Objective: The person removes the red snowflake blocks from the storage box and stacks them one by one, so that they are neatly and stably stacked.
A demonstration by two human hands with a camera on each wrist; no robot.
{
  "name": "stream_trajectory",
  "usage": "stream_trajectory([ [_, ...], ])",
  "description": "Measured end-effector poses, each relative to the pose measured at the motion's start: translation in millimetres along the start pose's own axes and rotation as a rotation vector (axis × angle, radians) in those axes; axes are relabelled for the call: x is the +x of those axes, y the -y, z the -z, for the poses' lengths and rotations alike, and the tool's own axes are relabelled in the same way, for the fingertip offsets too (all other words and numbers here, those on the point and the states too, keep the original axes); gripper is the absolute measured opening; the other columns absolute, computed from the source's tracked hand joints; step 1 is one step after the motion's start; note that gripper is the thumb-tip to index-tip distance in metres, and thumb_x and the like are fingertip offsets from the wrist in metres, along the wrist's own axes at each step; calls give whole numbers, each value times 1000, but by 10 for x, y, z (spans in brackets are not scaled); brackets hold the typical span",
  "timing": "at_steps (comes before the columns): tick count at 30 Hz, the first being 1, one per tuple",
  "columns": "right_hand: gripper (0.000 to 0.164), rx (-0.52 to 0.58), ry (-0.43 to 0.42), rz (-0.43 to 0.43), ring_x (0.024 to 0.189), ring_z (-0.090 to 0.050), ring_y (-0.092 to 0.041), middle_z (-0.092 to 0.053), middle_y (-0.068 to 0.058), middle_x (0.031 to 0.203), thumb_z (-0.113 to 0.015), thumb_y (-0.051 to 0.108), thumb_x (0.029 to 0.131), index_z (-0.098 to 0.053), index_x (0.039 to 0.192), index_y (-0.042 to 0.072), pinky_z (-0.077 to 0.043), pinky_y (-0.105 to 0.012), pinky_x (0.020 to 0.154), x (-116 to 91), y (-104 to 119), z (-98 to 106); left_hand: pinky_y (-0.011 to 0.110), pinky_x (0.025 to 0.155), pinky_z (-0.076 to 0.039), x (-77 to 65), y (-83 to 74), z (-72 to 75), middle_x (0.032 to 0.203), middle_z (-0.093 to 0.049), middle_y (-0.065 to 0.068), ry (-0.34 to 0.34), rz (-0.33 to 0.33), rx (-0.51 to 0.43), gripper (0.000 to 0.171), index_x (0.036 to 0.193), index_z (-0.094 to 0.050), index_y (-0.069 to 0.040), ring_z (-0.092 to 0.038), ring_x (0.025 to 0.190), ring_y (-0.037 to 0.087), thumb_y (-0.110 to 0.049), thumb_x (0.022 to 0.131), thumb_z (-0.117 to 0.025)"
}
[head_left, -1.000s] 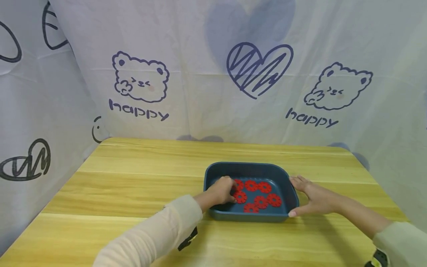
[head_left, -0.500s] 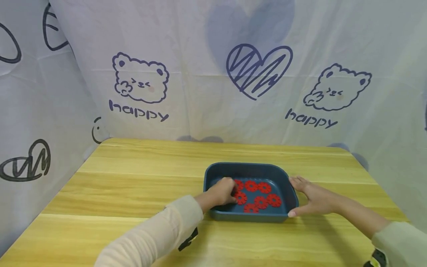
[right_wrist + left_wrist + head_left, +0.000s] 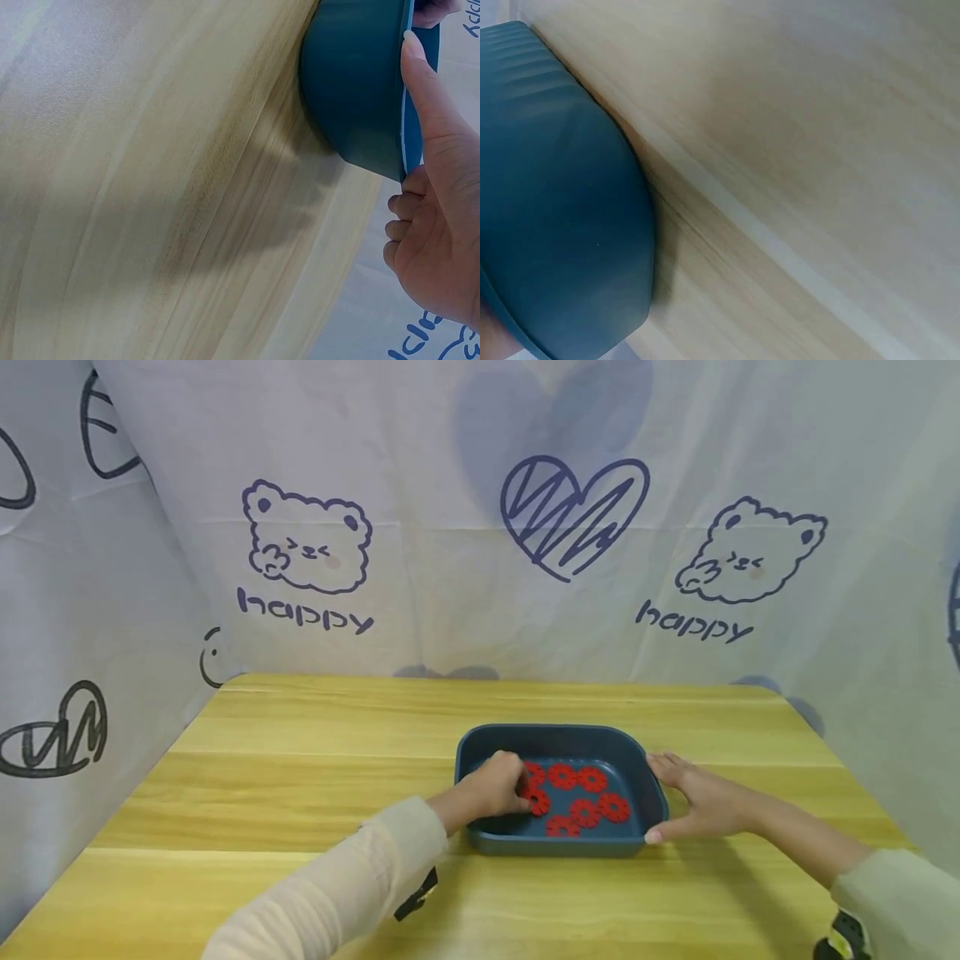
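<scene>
A dark blue basin (image 3: 555, 847) with rounded corners stands on the wooden table. Several red, flower-shaped slotted discs (image 3: 592, 779) lie flat on its floor. Reaching over the basin's left side, my left hand (image 3: 491, 789) has thumb and curled fingers at a red disc (image 3: 536, 802) near the left end and pinches its edge; the fingertips are partly hidden. My right hand (image 3: 705, 802) holds the basin's right end, the thumb at the near corner and the fingers farther back. In the right wrist view its thumb (image 3: 427, 90) lies along the basin's rim.
The wooden tabletop (image 3: 300, 777) extends around the basin on all sides. A white cloth (image 3: 435, 568) printed with bears, hearts and "happy" hangs behind the table and along its left. The basin's outer wall (image 3: 562, 187) fills the left of the left wrist view.
Both hands and the basin keep nearly the same places. The head view has shifted slightly, and the discs lie as before.
</scene>
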State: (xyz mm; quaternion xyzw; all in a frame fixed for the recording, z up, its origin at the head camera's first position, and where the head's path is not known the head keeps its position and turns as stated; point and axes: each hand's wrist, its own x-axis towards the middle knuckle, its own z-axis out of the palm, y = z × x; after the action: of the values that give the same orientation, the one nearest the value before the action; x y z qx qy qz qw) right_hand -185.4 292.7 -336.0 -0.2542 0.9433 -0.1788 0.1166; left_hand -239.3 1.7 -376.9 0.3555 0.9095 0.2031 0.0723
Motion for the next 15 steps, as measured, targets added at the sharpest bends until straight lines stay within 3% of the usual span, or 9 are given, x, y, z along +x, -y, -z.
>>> stream_trajectory([
  [15, 107, -5, 1, -12, 131, -16, -58, -25, -37, 143, -76, 48, 69, -26, 137, -18, -22, -68, 102, 13, -12, -8, 17, 61, -41, -95, 84, 143, 82, -64, 9, -24, -217, 44, 22, 88, -71, 1, -53, 70, 13, -17, 74, -76],
])
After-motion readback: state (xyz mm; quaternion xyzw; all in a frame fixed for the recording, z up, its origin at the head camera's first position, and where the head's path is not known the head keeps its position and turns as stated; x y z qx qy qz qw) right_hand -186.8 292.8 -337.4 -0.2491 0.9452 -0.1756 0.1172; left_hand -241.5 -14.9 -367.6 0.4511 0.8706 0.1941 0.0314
